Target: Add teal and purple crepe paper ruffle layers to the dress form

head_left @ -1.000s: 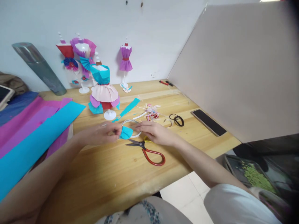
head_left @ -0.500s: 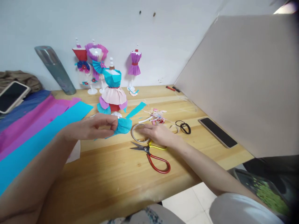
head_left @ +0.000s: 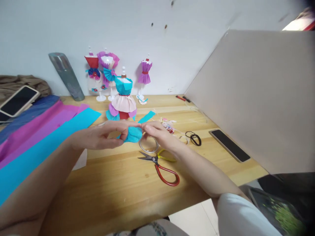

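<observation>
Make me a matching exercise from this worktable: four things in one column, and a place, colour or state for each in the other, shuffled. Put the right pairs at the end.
Column one
1. Scissors
2. Drinking flask
3. Turquoise paper piece
4. Black hair ties

Column two
A. Near the wall, left of the miniature dress forms
B. Between the loose scraps and the smartphone on the right
C. One handle red, the other yellow
D. In the fingers of the left hand

Right pairs: 1-C, 2-A, 3-D, 4-B
</observation>
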`<action>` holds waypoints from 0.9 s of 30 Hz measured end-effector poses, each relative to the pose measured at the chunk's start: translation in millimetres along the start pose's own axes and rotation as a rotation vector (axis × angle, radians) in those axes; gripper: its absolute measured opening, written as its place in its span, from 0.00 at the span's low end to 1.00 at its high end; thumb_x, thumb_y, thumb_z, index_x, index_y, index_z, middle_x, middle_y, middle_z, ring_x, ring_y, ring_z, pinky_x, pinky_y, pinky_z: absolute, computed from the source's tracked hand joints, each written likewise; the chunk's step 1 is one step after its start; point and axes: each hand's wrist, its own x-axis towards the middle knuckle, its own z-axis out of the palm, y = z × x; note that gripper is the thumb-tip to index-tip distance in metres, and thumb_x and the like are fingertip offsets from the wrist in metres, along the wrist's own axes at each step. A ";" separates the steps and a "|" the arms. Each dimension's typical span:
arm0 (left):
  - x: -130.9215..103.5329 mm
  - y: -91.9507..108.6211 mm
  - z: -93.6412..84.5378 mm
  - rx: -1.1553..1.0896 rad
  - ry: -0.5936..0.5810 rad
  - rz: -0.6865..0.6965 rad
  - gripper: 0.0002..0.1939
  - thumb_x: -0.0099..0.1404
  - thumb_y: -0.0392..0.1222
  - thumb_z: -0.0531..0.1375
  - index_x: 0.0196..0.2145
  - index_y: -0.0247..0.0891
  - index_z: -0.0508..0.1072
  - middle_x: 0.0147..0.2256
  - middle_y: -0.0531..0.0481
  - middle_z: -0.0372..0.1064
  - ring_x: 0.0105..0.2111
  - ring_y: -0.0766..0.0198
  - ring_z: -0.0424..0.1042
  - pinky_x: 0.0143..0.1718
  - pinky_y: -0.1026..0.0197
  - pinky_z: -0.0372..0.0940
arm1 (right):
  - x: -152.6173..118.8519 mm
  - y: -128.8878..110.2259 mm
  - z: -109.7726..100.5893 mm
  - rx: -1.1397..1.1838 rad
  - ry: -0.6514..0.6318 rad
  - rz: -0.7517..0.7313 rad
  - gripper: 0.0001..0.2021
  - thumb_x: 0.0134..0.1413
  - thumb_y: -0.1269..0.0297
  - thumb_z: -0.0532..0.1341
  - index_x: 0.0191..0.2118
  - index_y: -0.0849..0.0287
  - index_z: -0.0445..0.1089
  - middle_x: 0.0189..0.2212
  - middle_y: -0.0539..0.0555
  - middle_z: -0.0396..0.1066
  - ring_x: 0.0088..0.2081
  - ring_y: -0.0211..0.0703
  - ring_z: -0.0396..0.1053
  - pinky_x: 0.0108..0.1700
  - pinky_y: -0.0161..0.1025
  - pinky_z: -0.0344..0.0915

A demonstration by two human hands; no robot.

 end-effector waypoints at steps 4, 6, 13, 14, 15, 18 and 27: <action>-4.2 -1.3 -3.4 -0.026 0.029 0.004 0.10 0.67 0.43 0.56 0.28 0.40 0.65 0.53 0.40 0.72 0.54 0.53 0.69 0.57 0.47 0.62 | 13.2 -5.9 19.9 0.238 0.002 0.070 0.26 0.41 0.38 0.69 0.26 0.60 0.74 0.24 0.51 0.72 0.27 0.38 0.67 0.31 0.35 0.63; -4.2 -2.8 -3.1 -0.006 0.042 0.043 0.08 0.67 0.42 0.56 0.29 0.41 0.67 0.55 0.41 0.70 0.61 0.52 0.63 0.63 0.44 0.57 | 16.8 -9.4 26.0 0.309 -0.004 0.081 0.22 0.39 0.43 0.72 0.27 0.60 0.74 0.23 0.49 0.71 0.26 0.35 0.66 0.30 0.34 0.63; -2.9 -10.3 0.3 -0.041 0.091 0.021 0.09 0.68 0.42 0.56 0.30 0.40 0.67 0.65 0.41 0.59 0.69 0.54 0.52 0.66 0.47 0.53 | 23.1 -15.6 34.7 0.331 0.135 -0.028 0.15 0.36 0.58 0.75 0.23 0.60 0.71 0.18 0.45 0.68 0.20 0.32 0.62 0.28 0.34 0.63; -2.6 -11.8 0.6 -0.047 0.108 0.008 0.09 0.69 0.42 0.56 0.29 0.40 0.67 0.65 0.40 0.60 0.68 0.53 0.54 0.65 0.47 0.55 | 23.3 -15.4 35.8 0.325 0.181 -0.059 0.14 0.36 0.58 0.75 0.23 0.59 0.71 0.18 0.45 0.68 0.20 0.32 0.62 0.28 0.34 0.63; -2.2 -13.5 1.1 -0.054 0.126 0.001 0.10 0.69 0.43 0.56 0.29 0.39 0.66 0.63 0.38 0.62 0.67 0.53 0.56 0.64 0.48 0.57 | 23.3 -15.2 37.0 0.315 0.225 -0.090 0.14 0.36 0.59 0.74 0.24 0.59 0.71 0.18 0.45 0.68 0.21 0.32 0.62 0.28 0.34 0.63; -0.4 -18.4 3.3 -0.062 0.179 -0.001 0.11 0.69 0.45 0.57 0.30 0.38 0.68 0.59 0.37 0.68 0.65 0.53 0.61 0.60 0.50 0.62 | 22.1 -15.2 40.3 0.262 0.314 -0.170 0.12 0.38 0.59 0.72 0.24 0.59 0.70 0.19 0.46 0.68 0.21 0.33 0.62 0.28 0.35 0.64; 2.3 -20.3 6.1 -0.306 0.264 -0.117 0.13 0.65 0.51 0.63 0.37 0.38 0.79 0.61 0.40 0.68 0.61 0.47 0.67 0.61 0.45 0.62 | 19.9 -14.1 39.4 0.230 0.449 -0.245 0.10 0.42 0.60 0.69 0.23 0.59 0.70 0.18 0.46 0.68 0.21 0.33 0.61 0.26 0.34 0.61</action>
